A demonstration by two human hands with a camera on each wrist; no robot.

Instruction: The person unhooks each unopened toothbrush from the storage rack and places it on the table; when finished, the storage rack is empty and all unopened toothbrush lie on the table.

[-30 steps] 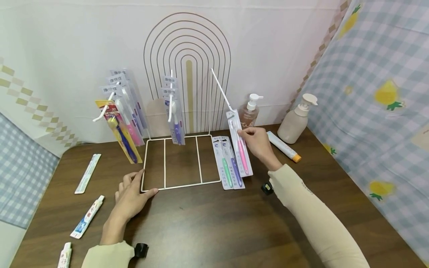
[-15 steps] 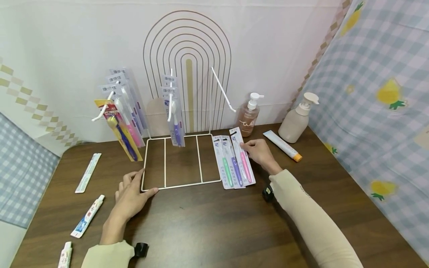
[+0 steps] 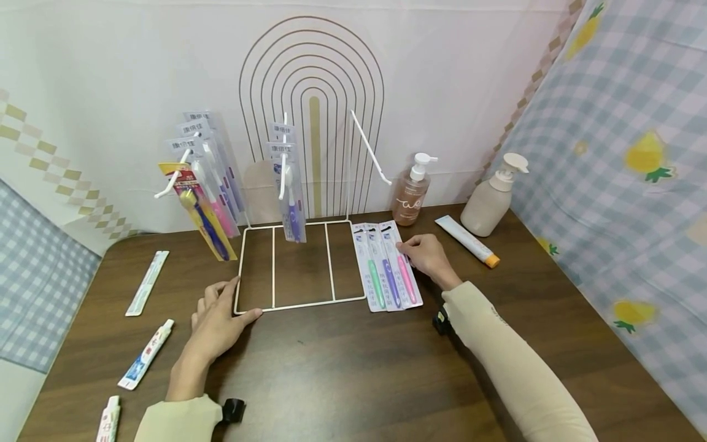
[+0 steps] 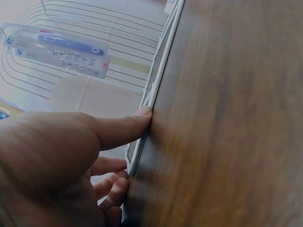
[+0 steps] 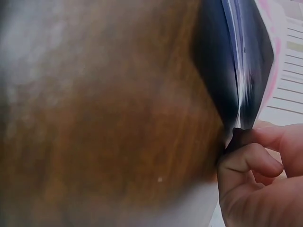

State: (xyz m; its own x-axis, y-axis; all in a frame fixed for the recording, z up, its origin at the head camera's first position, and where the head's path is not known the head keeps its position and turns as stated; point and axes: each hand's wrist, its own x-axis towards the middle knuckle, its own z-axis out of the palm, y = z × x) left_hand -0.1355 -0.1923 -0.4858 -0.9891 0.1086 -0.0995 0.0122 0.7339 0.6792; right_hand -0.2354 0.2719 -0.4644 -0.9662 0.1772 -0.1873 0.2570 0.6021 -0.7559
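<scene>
My right hand (image 3: 426,255) pinches the right edge of a packaged pink toothbrush (image 3: 405,276), which lies on the table beside packaged purple (image 3: 391,282) and green (image 3: 377,282) toothbrushes. The right wrist view shows thumb and finger at the package edge, seen side-on. At the front left corner of a white wire rack (image 3: 298,305), my left hand (image 3: 218,322) holds the frame, thumb on the front wire and fingers along the left side. On the rack's left hook hang several packs, the yellow toothbrush pack (image 3: 204,221) foremost. Purple toothbrush packs (image 3: 291,202) hang from its middle hook. The right hook (image 3: 371,147) carries nothing.
Behind the right hand stand a brown pump bottle (image 3: 410,199) and a beige pump bottle (image 3: 487,205). A toothpaste tube with an orange cap (image 3: 468,240) lies nearby. Along the left lie a slim packet (image 3: 146,283) and two toothpaste tubes, one mid-left (image 3: 146,355). A patterned cloth hangs behind.
The right hand has lowered the packaged pink toothbrush from near the right hook to the table, then drawn it into line beside the purple one. The left hand has stayed at the rack corner.
</scene>
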